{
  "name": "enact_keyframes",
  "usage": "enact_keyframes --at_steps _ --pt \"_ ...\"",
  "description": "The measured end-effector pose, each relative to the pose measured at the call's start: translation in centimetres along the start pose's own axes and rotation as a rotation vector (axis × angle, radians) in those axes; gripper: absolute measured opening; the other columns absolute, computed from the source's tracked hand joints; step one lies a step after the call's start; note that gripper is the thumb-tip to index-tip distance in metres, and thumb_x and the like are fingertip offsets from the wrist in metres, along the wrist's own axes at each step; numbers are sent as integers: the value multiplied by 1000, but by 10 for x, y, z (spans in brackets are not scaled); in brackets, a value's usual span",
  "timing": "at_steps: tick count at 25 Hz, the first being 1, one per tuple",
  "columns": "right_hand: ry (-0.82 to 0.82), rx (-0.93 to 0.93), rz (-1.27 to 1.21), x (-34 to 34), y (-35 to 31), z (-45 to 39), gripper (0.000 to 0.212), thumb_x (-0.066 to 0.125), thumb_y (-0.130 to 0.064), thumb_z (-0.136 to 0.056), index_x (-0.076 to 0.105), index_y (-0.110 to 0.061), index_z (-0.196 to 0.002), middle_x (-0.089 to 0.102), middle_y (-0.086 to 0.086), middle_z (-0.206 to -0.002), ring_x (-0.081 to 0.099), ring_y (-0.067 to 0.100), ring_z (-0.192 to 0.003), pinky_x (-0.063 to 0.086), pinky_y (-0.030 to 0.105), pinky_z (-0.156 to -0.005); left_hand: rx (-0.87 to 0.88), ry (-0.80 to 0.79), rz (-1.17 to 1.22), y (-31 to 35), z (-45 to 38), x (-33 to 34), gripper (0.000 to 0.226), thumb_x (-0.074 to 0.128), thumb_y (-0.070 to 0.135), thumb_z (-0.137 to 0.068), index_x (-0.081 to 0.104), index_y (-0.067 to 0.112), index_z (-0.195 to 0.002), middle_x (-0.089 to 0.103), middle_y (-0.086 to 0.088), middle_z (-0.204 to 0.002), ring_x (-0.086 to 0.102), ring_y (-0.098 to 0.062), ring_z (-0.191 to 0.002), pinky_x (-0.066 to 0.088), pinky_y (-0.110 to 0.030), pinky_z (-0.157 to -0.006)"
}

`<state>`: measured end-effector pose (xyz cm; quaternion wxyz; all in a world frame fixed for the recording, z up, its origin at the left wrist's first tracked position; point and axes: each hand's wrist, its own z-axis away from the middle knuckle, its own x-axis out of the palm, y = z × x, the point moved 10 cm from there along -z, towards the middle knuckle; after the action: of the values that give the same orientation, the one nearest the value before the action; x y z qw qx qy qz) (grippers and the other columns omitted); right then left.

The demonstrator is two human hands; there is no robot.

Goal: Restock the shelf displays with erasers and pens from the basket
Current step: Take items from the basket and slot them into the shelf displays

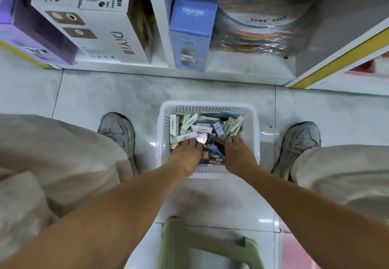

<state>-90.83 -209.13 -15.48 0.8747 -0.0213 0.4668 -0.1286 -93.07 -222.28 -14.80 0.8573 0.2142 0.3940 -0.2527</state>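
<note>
Both hands reach down into the white basket on the floor: the left hand and the right hand lie side by side on the heaped erasers and pens. Their fingertips are buried among the packets, so whether either is grasping anything cannot be told.

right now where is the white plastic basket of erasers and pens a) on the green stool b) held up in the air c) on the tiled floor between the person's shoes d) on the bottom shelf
c: the white plastic basket sits on the tiled floor between the two grey shoes, with the left hand and right hand reaching into it.
</note>
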Motion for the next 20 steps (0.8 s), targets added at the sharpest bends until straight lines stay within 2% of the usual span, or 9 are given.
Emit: enact_keyframes --at_steps 4,9,11,13,15,17,20 --pt "-17 30 -24 -3 2 -8 52 70 -21 -84 45 -7 -128 58 13 -122 56 29 -112 54 41 -89 -70 -1 76 -9 -3 6 42 60 17 -91 50 6 -129 54 -15 -126 52 -31 -117 46 -43 -99" --pt "-105 -32 4 5 -5 -9 24 63 -22 -90 62 -15 -113 66 6 -107 64 26 -101 58 39 -81 59 -82 -90 -10 -6 18 47 59 10 -87 50 8 -133 53 -13 -133 48 -30 -125 37 -46 -107" --pt "-116 -29 -63 1 -2 -12 18 64 -23 -90 65 -17 -106 65 4 -99 64 24 -93 56 34 -74 100 -74 -80 -13 -5 16 42 57 16 -91 48 8 -130 55 -12 -131 51 -30 -122 36 -47 -106" --pt "-92 18 -156 -8 5 -14 10 63 -24 -91 64 -19 -99 62 3 -92 59 22 -84 49 32 -69 128 -80 45 -18 -4 12 41 55 30 -95 46 7 -127 57 -12 -125 56 -29 -113 43 -45 -99" --pt "-52 79 -245 -15 12 -15 6 63 -25 -91 59 -22 -89 59 1 -85 55 21 -78 43 30 -66 133 -112 183 -22 -4 6 42 57 31 -95 45 5 -126 57 -14 -120 60 -30 -101 50 -40 -85" --pt "-46 121 -297 -16 14 -13 11 63 -26 -92 55 -23 -84 56 -1 -81 54 21 -75 40 28 -64 145 -83 196 -26 -6 -3 45 63 32 -92 45 5 -124 55 -12 -116 61 -29 -95 48 -35 -74" --pt "-31 143 -355 -18 14 -11 17 61 -27 -93 53 -27 -79 53 -6 -74 52 14 -68 39 27 -58 163 -39 184 -27 -8 -15 48 68 43 -87 48 11 -117 60 -8 -108 63 -26 -91 49 -32 -74"
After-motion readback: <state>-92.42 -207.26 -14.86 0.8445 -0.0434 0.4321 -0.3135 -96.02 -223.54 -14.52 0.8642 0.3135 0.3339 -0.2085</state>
